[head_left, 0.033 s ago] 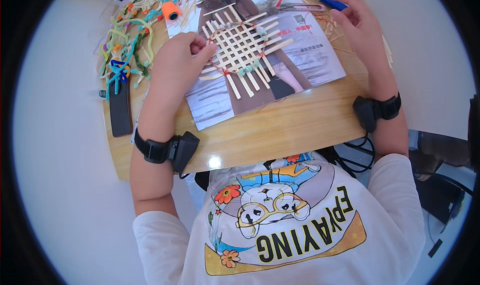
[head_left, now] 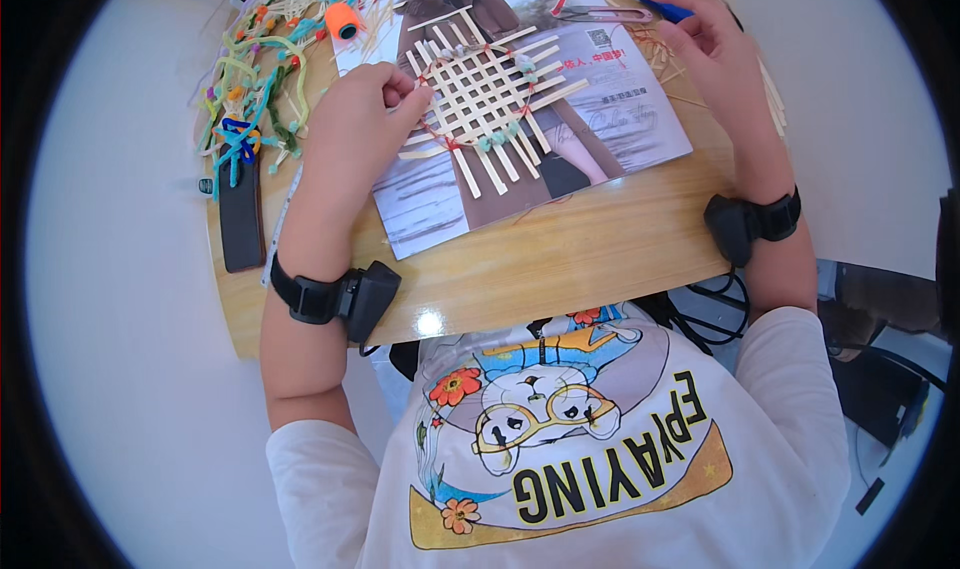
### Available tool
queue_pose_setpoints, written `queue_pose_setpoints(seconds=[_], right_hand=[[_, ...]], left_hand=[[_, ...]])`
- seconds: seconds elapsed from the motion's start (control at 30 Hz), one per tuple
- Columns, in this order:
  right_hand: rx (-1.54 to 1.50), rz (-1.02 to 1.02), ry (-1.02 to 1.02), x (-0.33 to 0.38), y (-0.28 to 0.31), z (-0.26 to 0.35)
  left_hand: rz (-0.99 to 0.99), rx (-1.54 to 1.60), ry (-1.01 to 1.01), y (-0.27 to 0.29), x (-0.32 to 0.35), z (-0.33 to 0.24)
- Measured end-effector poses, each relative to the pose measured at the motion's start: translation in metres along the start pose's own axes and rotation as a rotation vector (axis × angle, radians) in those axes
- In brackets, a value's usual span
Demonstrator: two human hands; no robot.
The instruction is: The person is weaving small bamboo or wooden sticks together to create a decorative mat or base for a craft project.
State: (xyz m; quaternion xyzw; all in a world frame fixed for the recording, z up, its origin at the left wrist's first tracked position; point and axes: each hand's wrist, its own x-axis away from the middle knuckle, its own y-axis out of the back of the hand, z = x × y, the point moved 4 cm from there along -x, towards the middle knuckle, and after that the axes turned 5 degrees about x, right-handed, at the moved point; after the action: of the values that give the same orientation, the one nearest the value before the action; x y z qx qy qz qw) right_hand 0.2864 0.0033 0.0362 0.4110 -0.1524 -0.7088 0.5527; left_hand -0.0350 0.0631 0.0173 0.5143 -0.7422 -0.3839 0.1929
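1. My feed: woven lattice (head_left: 485, 94) of pale strips lies flat on a glossy printed sheet (head_left: 415, 209), loose strip ends poking out all round.
2. Lattice has red thread and green beads (head_left: 497, 137) around its woven middle.
3. Left hand (head_left: 365, 114) at lattice's left edge: thumb and forefinger tips close together, other fingers curled. I can't tell what, if anything, they pinch.
4. Right hand (head_left: 710, 54) well apart from lattice, near a blue-handled tool (head_left: 668, 7) and pink snips (head_left: 610, 15). Fingers bent, thumb near forefinger; I can't tell if pinching.
5. I see an orange spool (head_left: 342, 21) above left hand, coloured fuzzy stems (head_left: 235, 99) at table's (head_left: 560, 244) left.
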Motion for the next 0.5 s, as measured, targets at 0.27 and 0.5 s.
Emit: queue_pose_setpoints(seconds=[0.27,0.5], right_hand=[[-0.421,0.21,-0.136,0.009,-0.032,0.026],[-0.738,0.546,-0.328,0.016,-0.061,0.075]], left_hand=[[-0.292,-0.016,-0.273,0.012,0.002,-0.026],[-0.51,-0.102,-0.514,0.028,0.017,-0.05]])
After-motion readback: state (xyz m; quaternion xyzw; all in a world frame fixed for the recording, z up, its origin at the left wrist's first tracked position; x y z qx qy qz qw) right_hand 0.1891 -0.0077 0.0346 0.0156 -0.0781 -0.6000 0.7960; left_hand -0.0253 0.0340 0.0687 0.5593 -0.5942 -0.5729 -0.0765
